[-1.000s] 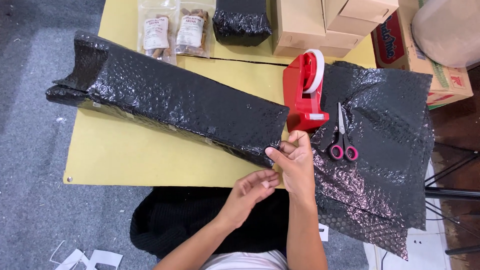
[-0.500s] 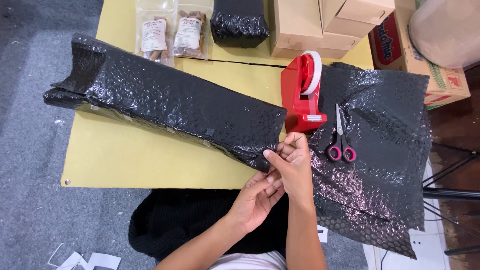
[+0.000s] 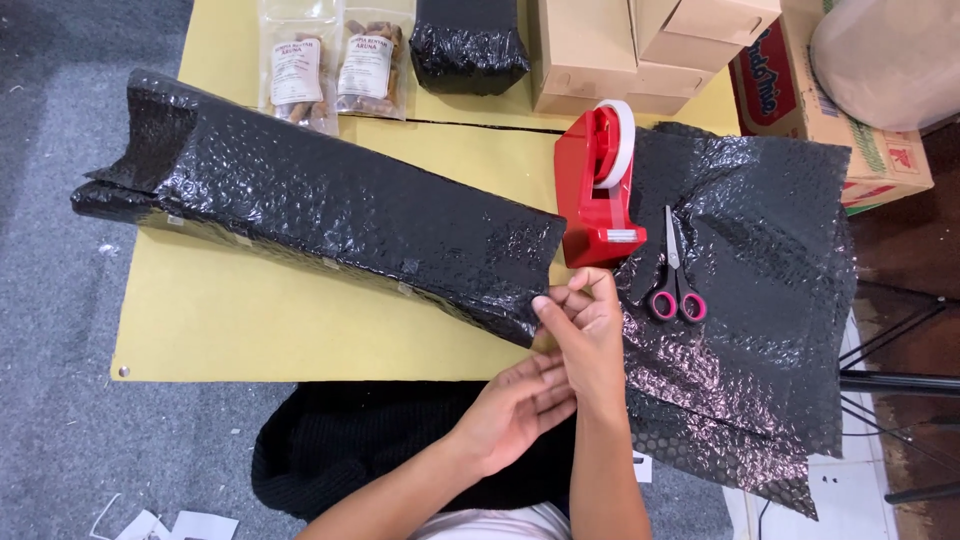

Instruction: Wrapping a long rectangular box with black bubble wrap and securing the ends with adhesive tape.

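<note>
A long parcel wrapped in black bubble wrap (image 3: pixel 320 215) lies slantwise across the yellow board (image 3: pixel 260 330). My right hand (image 3: pixel 590 330) pinches the wrap at the parcel's near right end, fingers closed on its edge. Just below it, my left hand (image 3: pixel 515 410) hovers with fingers loosely spread and nothing in it, close to the right wrist. A red tape dispenser (image 3: pixel 595 185) stands just above my right hand, touching the parcel's end.
Pink-handled scissors (image 3: pixel 675 275) lie on a loose sheet of black bubble wrap (image 3: pixel 760 300) at the right. Two clear snack bags (image 3: pixel 330 65), a small black-wrapped bundle (image 3: pixel 468 45) and cardboard boxes (image 3: pixel 640 50) line the far edge. Grey floor lies at the left.
My left hand has dropped away from the parcel's end toward me and opened. My right hand keeps its pinch on the wrap's edge.
</note>
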